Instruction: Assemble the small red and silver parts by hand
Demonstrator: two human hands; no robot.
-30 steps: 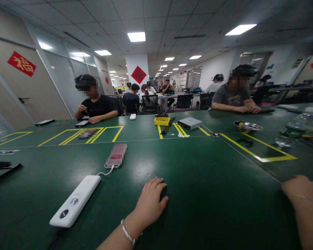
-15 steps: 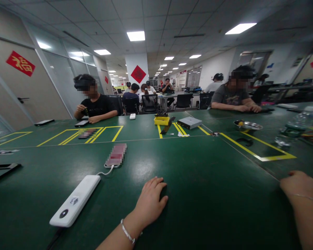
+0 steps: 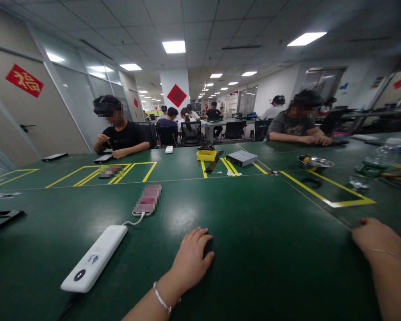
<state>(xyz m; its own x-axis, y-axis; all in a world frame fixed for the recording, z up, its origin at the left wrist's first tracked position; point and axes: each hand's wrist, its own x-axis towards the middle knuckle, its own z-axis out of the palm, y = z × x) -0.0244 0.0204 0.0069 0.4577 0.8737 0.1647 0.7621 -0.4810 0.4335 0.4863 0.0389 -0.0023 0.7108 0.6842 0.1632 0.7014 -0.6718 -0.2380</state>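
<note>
My left hand (image 3: 193, 254) lies palm down on the green table (image 3: 254, 240), fingers stretched forward and thumb apart, with nothing in it. A silvery bracelet (image 3: 161, 298) circles that wrist. To its left rests a long white device like a power bank (image 3: 96, 256), a white cable (image 3: 134, 221) joining it to a phone (image 3: 147, 199) with a blurred screen. At the right edge is my right hand (image 3: 379, 240), back upward, low over or on the table; its fingers are hidden, and I cannot see anything held.
Farther across are a yellow tray (image 3: 206, 155) with black items, a grey box (image 3: 242, 158), a metal bowl (image 3: 316, 162) and a clear bottle (image 3: 376, 162). Yellow tape (image 3: 352, 204) marks the tabletop. Two people sit opposite. A dark flat object (image 3: 3, 220) lies left.
My right hand has shifted slightly left and upward in the picture. The whole view has drifted a little. My left hand keeps its pose on the table.
</note>
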